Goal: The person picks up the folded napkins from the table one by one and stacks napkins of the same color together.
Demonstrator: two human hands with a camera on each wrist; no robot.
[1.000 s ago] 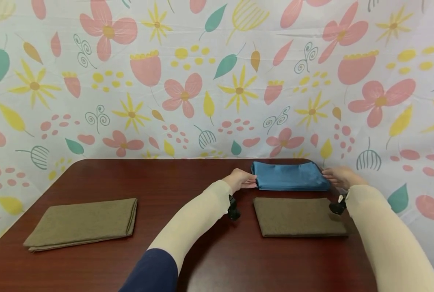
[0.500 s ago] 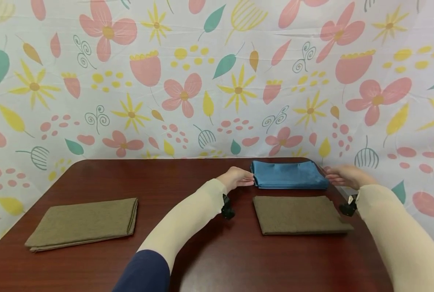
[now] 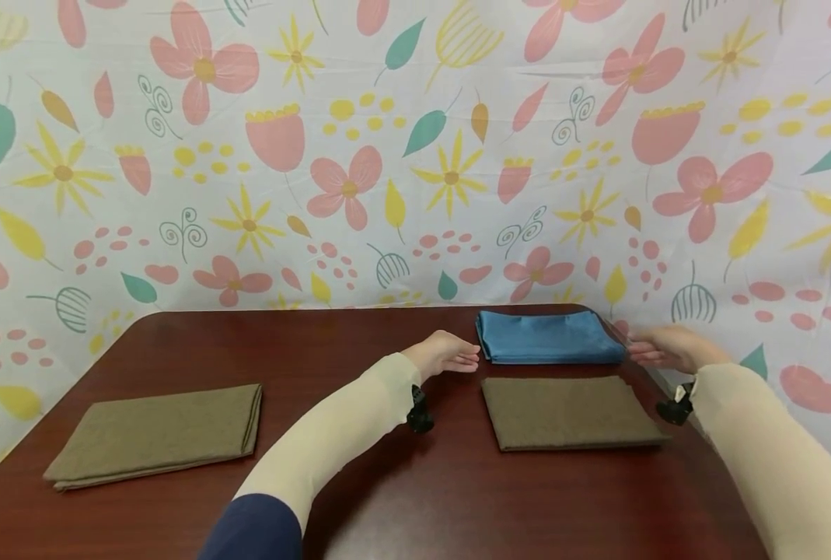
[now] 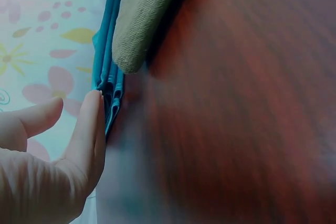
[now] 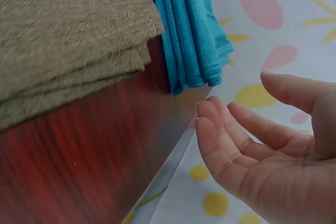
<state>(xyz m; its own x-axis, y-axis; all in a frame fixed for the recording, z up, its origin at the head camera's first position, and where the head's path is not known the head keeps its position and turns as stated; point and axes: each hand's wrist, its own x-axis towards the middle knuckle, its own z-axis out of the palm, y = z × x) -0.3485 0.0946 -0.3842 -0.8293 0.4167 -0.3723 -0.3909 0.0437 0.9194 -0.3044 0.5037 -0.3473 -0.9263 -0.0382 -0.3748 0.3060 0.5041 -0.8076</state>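
Note:
A folded blue cloth (image 3: pixel 549 339) lies at the back right of the table, its stacked layers showing at both ends in the wrist views. My left hand (image 3: pixel 445 355) is beside its left end, fingers fairly straight and thumb apart, holding nothing. Off the right end, my right hand (image 3: pixel 670 348) has relaxed fingers, and the right wrist view shows a gap between the fingertips (image 5: pixel 206 124) and the blue cloth (image 5: pixel 191 35). In front of the blue cloth lies a folded olive-brown cloth (image 3: pixel 570 414), untouched by either hand.
Another folded olive-brown cloth (image 3: pixel 156 435) lies on the left of the dark reddish wooden table (image 3: pixel 359 334). A white curtain with a flower print (image 3: pixel 387 155) hangs right behind the table's back edge and along its right side.
Both hands have drawn outward, away from the ends of the blue cloth, the left hand to the left and the right hand to the right. The cloths stay in place.

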